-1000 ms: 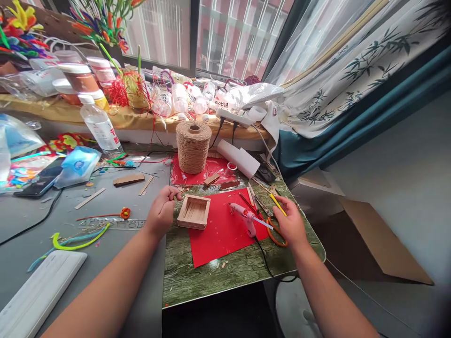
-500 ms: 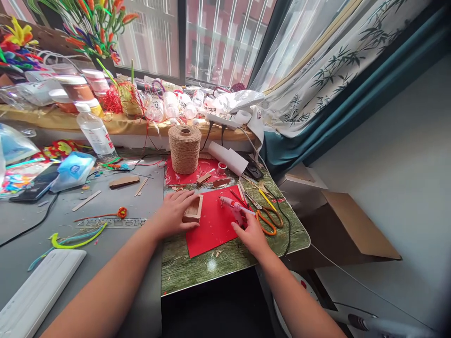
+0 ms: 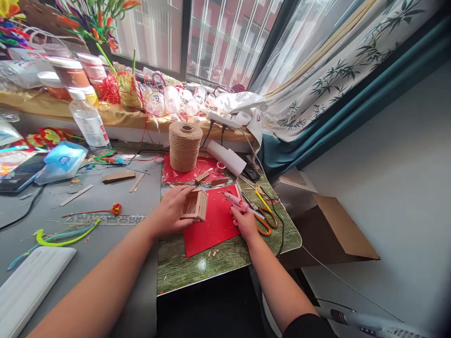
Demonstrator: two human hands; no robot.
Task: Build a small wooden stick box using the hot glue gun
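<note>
My left hand [image 3: 171,210] is closed around a small open box of stacked wooden sticks [image 3: 201,205], tilted so its hollow side faces me. In my right hand [image 3: 245,224] is a pink glue gun [image 3: 235,201], its nozzle pointing left toward the box, with a gap between the two. Beneath both lies a red sheet [image 3: 214,230] on the green wood-patterned board. Orange-handled scissors [image 3: 268,219] rest just right of the glue gun, partly behind my right hand.
A big spool of twine [image 3: 185,146] stands behind the red sheet. A white paper roll [image 3: 226,158] and a power strip [image 3: 222,120] are at the back. On the left lie a clear ruler [image 3: 130,219], pipe cleaners and a white keyboard-like slab [image 3: 44,286]. A cardboard box [image 3: 343,230] stands right.
The stick box has been lifted and turned, so its layered side shows. My right hand has brought the glue gun slightly up and left. The view has shifted a little.
</note>
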